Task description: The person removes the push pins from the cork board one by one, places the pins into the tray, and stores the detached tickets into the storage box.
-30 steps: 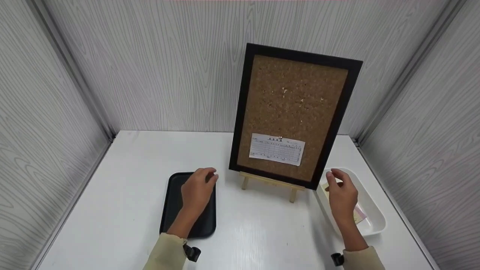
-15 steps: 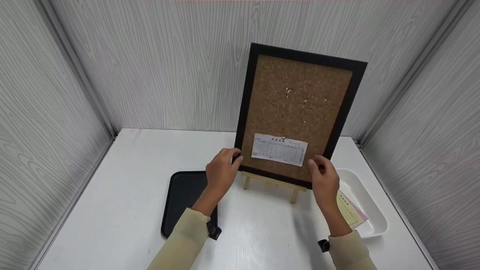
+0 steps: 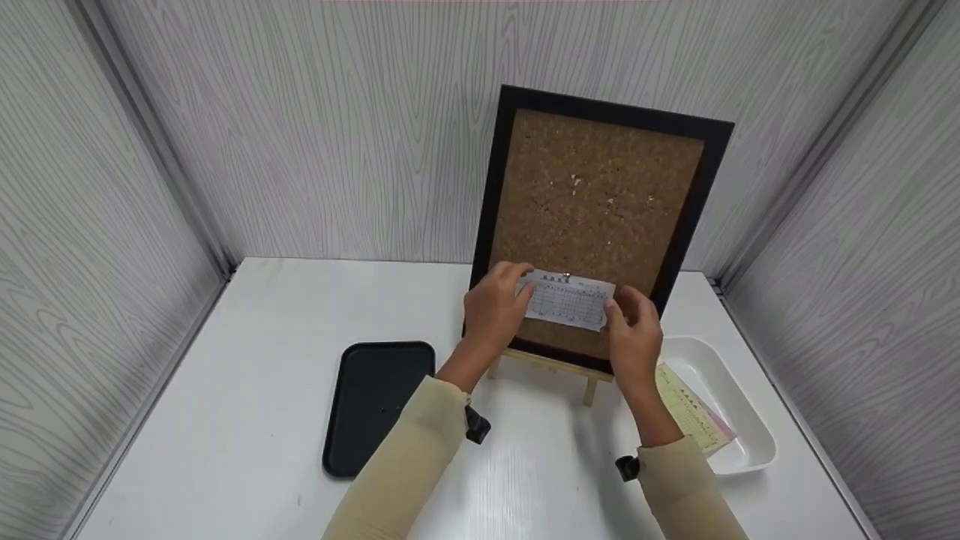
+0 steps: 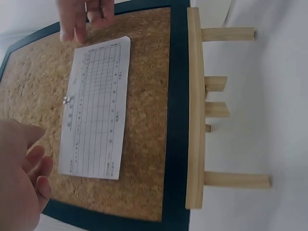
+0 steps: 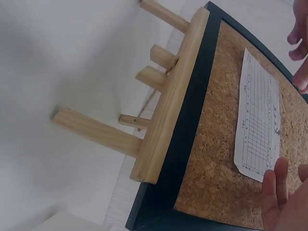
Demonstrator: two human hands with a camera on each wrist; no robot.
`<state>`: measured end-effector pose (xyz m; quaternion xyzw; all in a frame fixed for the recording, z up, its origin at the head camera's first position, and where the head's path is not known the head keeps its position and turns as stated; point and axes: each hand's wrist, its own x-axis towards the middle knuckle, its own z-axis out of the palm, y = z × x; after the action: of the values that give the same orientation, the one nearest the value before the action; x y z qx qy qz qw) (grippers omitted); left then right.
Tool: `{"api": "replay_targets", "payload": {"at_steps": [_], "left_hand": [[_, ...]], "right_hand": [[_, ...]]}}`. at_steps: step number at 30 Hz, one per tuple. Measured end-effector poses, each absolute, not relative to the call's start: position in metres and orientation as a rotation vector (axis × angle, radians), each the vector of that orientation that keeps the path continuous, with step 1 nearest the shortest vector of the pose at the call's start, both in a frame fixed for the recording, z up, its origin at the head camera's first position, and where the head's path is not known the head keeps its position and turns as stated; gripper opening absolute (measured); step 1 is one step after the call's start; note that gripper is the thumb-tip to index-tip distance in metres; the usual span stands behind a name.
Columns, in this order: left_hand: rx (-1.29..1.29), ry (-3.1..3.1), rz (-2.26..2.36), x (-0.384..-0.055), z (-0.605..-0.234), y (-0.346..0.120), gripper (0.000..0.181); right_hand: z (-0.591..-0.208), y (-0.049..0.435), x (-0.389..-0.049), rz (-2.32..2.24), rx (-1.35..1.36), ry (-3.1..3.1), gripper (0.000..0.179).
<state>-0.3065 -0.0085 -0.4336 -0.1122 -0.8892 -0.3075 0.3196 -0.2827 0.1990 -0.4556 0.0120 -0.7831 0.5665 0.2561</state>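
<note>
A white printed form (image 3: pixel 567 306) hangs on the lower part of a black-framed corkboard (image 3: pixel 600 187), held by a small shiny pushpin (image 4: pixel 67 100) at its top edge. My left hand (image 3: pixel 495 306) is at the form's left end, covering that end in the head view; the left wrist view shows its loosely bent fingers (image 4: pixel 42 185) a little off the paper. At the form's right end, my right hand (image 3: pixel 634 337) has its fingertips right by the corner, and its fingers (image 5: pixel 269 192) are spread with nothing gripped between them.
A small wooden easel (image 3: pixel 555 364) carries the corkboard. To the left lies a black tray (image 3: pixel 367 405). A white tray (image 3: pixel 739 405) at the right holds yellow and pink paper slips (image 3: pixel 694 412). Pale wood-grain panels (image 3: pixel 337 135) enclose the table.
Both hands have come up and inward from over the two trays to the form, the left moving right and the right moving left. The form and corkboard stay in place.
</note>
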Motion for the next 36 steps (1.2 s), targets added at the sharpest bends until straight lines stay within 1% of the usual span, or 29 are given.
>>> {"api": "replay_targets", "payload": {"at_steps": [7, 12, 24, 32, 36], "left_hand": [[-0.351, -2.391, -0.650, -0.321, -0.434, 0.017, 0.027], [-0.395, -2.382, -0.543, -0.328, -0.438, 0.031, 0.025], [-0.431, -2.399, -0.665, -0.334, -0.437, 0.041, 0.021], [-0.422, -2.403, -0.721, -0.332, -0.436, 0.046, 0.018], [-0.405, -2.405, -0.722, -0.332, -0.437, 0.048, 0.016]], "right_hand": [[-0.450, 0.196, -0.287, 1.697, 0.036, -2.057, 0.042], [-0.448, 0.197, -0.288, 1.698, 0.016, -2.073, 0.040], [-0.461, 0.198, -0.297, 1.610, 0.025, -2.131, 0.031], [-0.463, 0.199, -0.296, 1.643, 0.005, -2.161, 0.031], [-0.454, 0.194, -0.287, 1.653, -0.028, -2.191, 0.032]]}}
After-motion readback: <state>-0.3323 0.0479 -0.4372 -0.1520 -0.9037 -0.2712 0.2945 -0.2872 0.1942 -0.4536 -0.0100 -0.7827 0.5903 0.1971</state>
